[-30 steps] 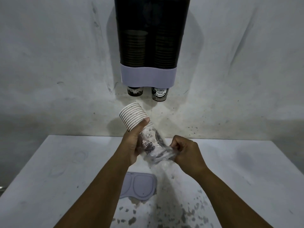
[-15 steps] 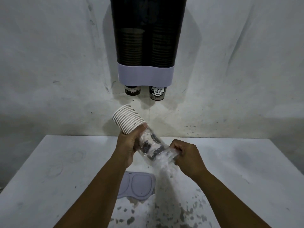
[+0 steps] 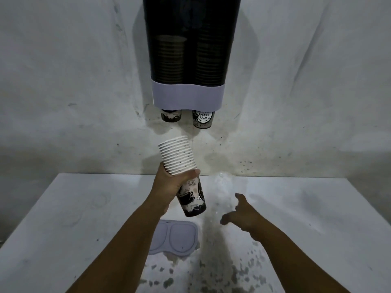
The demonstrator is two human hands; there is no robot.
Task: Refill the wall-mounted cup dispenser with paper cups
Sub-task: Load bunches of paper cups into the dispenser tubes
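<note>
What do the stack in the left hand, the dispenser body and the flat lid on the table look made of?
Stack of cups: paper, matte, with rolled white rims and printed black artwork. Dispenser: likely smoked translucent plastic, since cup stacks show through; its lilac band looks opaque, satin plastic. Lid: seemingly the same lilac moulded plastic, with two recessed ovals.

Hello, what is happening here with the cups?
A person is refilling a wall dispenser with paper cups. The left hand holds a tilted stack of cups, rims up, below the dispenser. The right hand is open and empty beside a clear plastic wrapper. Both tubes already hold cups. The dispenser's lid lies on the table.
</note>
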